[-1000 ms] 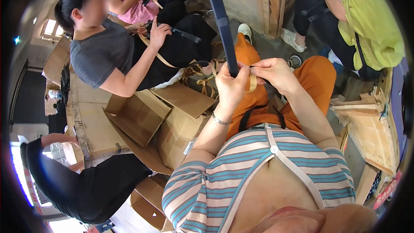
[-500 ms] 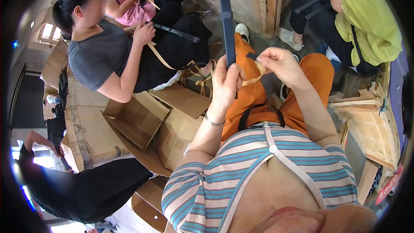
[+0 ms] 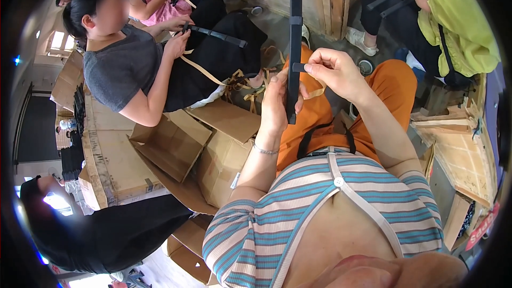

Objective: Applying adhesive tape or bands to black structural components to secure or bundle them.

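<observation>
My left hand (image 3: 274, 108) is closed around the lower part of a long, slim black bar (image 3: 295, 40), which stands almost upright in the picture. Dark bands cross the bar at intervals. My right hand (image 3: 337, 76) pinches a short black strip (image 3: 299, 67) between thumb and fingers, its other end touching the bar just above the left hand. From below the right fingers a narrow beige tape (image 3: 317, 92) curls toward the left hand. Where the tape ends is hidden by the fingers.
A co-worker in grey (image 3: 120, 66) handles a similar bar at the left, with more people beyond and at upper right. An open cardboard box (image 3: 221, 162) stands by my left elbow. Wooden crates (image 3: 453, 152) flank my right side; loose beige tape (image 3: 240, 82) lies near the floor.
The bar has shifted right and nearer to me. My right hand has moved the black strip leftward, from apart from the bar to touching it.
</observation>
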`<act>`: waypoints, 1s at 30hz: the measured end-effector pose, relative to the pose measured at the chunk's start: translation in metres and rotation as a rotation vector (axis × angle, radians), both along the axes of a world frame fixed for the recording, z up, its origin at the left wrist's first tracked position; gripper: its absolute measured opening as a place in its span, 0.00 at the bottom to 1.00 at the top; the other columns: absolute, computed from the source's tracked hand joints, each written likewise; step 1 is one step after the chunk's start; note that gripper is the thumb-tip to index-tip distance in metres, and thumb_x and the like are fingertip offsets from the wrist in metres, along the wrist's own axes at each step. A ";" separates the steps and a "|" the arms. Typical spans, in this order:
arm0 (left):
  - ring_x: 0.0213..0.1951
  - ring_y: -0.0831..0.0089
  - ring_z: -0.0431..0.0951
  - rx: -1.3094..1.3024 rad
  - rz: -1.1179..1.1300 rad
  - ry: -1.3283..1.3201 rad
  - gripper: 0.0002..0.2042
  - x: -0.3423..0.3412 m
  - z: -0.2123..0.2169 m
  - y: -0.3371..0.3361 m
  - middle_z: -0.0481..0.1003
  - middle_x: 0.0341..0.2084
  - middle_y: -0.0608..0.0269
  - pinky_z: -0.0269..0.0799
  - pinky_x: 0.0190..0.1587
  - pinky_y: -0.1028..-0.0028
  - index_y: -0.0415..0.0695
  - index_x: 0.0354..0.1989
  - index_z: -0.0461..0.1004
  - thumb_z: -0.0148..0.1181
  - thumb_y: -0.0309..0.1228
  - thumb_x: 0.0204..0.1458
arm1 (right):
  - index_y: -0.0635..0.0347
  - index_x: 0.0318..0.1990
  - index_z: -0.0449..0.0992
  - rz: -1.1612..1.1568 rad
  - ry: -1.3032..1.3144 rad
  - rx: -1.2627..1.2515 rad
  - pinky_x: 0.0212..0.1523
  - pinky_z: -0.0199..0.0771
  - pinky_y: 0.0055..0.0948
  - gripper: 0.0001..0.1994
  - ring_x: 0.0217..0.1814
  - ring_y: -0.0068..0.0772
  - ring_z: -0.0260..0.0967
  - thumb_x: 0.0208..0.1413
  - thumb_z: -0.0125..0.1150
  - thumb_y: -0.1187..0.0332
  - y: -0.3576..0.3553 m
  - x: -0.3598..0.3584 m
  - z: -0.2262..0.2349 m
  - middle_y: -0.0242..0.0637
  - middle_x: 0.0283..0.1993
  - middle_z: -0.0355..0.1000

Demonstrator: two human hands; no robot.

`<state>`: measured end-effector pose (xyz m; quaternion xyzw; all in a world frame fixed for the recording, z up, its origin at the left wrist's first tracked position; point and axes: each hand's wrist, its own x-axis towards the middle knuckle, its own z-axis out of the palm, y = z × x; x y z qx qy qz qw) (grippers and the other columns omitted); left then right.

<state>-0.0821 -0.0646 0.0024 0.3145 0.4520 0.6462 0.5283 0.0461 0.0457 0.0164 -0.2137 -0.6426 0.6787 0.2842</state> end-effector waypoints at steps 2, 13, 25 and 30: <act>0.13 0.77 0.61 0.005 -0.017 -0.026 0.29 -0.001 0.002 0.001 0.69 0.21 0.54 0.57 0.17 0.82 0.35 0.53 0.60 0.29 0.49 0.56 | 0.64 0.25 0.70 -0.069 -0.019 0.030 0.25 0.58 0.16 0.07 0.23 0.11 0.56 0.50 0.60 0.71 0.000 -0.002 -0.003 0.22 0.20 0.63; 0.13 0.77 0.62 0.039 -0.024 -0.015 0.29 0.000 0.000 0.003 0.69 0.21 0.55 0.58 0.17 0.82 0.34 0.52 0.61 0.30 0.49 0.56 | 0.64 0.22 0.69 -0.151 -0.025 0.030 0.25 0.61 0.17 0.10 0.22 0.13 0.60 0.48 0.62 0.70 -0.008 -0.010 -0.001 0.28 0.20 0.68; 0.14 0.78 0.62 0.033 0.012 0.012 0.29 0.002 0.001 0.004 0.69 0.21 0.56 0.58 0.18 0.82 0.34 0.51 0.61 0.30 0.49 0.57 | 0.64 0.22 0.70 -0.184 -0.085 0.068 0.25 0.61 0.18 0.11 0.22 0.14 0.61 0.47 0.63 0.68 -0.008 -0.012 0.000 0.29 0.20 0.69; 0.14 0.78 0.62 0.024 0.008 0.026 0.29 0.002 0.001 0.005 0.69 0.21 0.56 0.58 0.18 0.82 0.35 0.52 0.61 0.29 0.49 0.57 | 0.64 0.22 0.71 -0.211 -0.087 0.084 0.25 0.63 0.19 0.11 0.23 0.15 0.62 0.46 0.64 0.66 -0.007 -0.013 -0.003 0.30 0.20 0.69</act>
